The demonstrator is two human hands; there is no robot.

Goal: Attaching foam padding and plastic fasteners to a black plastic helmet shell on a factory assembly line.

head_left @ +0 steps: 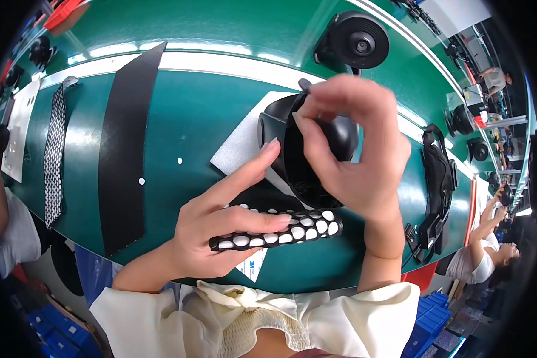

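Note:
A rolled or folded black strip with rows of white round dots (307, 230) is in my left hand (212, 230), between the thumb and the curled fingers. That hand's index finger reaches out and touches the side of a glossy black rounded housing (295, 161). Above the housing, my right hand (364, 143) is closed in a pinch, its fingers slightly blurred. A small dark round piece (305, 85) shows at its fingertips, and I cannot tell whether it is gripped or part of the housing. Beneath the housing lies a white foam sheet (235, 149).
To the left on the green table lie a long black strip (125, 137) and another dotted strip (54, 155). A black round device (359, 43) stands beyond the white rail. On the right lies a black strap bundle (437, 191). Other people are at both sides.

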